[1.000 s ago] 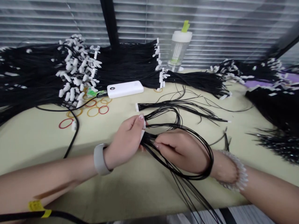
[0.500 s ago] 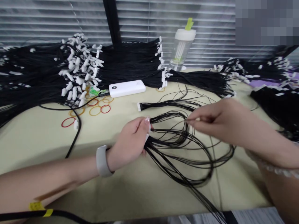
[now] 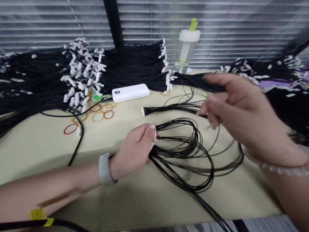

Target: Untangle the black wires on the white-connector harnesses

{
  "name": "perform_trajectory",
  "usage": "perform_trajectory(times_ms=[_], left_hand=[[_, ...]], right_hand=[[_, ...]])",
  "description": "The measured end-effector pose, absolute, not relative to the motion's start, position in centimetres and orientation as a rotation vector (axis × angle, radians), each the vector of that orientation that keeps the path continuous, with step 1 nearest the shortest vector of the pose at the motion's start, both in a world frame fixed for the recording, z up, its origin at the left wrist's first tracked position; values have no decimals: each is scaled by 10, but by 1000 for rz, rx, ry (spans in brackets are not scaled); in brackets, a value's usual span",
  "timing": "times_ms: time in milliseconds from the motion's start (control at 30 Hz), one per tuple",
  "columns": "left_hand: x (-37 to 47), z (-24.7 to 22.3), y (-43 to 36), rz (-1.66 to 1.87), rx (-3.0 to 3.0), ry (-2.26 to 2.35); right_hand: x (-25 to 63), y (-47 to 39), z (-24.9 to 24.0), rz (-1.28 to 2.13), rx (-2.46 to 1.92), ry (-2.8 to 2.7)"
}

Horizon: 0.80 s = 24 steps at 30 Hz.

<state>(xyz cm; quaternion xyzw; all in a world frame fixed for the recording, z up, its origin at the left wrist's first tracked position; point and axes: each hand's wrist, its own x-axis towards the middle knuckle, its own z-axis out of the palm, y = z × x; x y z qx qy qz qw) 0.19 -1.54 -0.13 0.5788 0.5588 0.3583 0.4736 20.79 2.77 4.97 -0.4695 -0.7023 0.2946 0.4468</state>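
My left hand [image 3: 136,143] is closed on the white connector end of a black wire harness [image 3: 184,151]. The harness's thin wires loop out to the right, and some trail past the table's front edge. My right hand [image 3: 238,108] is raised above the right side of the loops, its index finger stretched out and its fingers apart, slightly blurred. I see nothing held in it. Just behind the loops lies another bundle of black wires [image 3: 169,109] with a white connector at its left end; my right hand hides part of it.
Large piles of black wires with white connectors [image 3: 132,66] line the back. A white power bank [image 3: 131,92], rubber bands [image 3: 98,116] and a clear bottle [image 3: 185,51] stand or lie before them. A thick black cable [image 3: 77,145] runs at the left.
My right hand has lifted away from the wire loops, moving up and back, and its pinched fingers have come apart. My left hand keeps its hold in nearly the same place.
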Motion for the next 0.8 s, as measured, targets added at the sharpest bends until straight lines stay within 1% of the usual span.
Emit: perform_trajectory(times_ms=[33,100,167,233,333,533,800], left_hand=[[2,-2,-15,881,1414,1362],[2,-2,-15,878,1407,1352],[2,-2,-15,872,1401,1352],[3,-1,-15,869,1394,1359],[3,0,-14,859,1392,1364],[3,0,-13,844,1418,1365],[3,1,-14,827,1420,1385]], right_hand=[[204,24,48,707,-1180,-1889],[197,17,45,560,-1200,-2133],[193,13,42,363,-1190,-2296],[191,11,39,262,-1121,-2403],[190,11,36,294,-1037,-2494],[186,11,33,363,-1062,-2481],[186,10,32,360,-1058,-2449]])
